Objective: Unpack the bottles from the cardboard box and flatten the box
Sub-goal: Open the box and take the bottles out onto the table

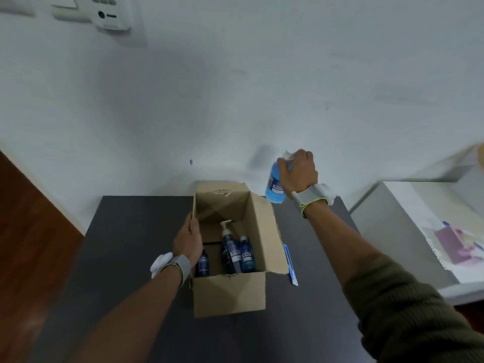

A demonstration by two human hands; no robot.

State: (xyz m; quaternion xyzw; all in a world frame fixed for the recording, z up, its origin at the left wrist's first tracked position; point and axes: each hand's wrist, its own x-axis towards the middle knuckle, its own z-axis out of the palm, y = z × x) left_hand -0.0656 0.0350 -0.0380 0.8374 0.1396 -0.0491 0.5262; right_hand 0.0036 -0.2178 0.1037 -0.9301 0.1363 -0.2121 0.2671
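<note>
An olive knitted sleeve [419, 320] fills the lower right corner, closest to the lens, and from it the bare right forearm reaches up and away to the far right corner of the dark table [131, 284]. The right hand [298, 174] is curled tight round the top of a blue bottle [273, 184], which hangs upright just above the table's far edge, near the white wall [235, 87] and just beyond the box's right flap. The left hand [187, 238] pinches the upper edge of the left wall of the cardboard box [227, 294], thumb inside and fingers outside. Each wrist wears a grey band with a white device. The box stands open in the middle of the table, its flaps up or splayed. Inside it stand a pump bottle [230, 247], a smaller blue bottle [247, 255] touching its right side, and another dark blue bottle [202, 264] in the near left corner, partly hidden behind the left wrist. A blue and white utility knife [291, 263] lies on the table just beside the box's right flap. To the right sits a white counter [392, 205] with printed paper [455, 244] on it, and a wooden floor [28, 218] shows at left.
</note>
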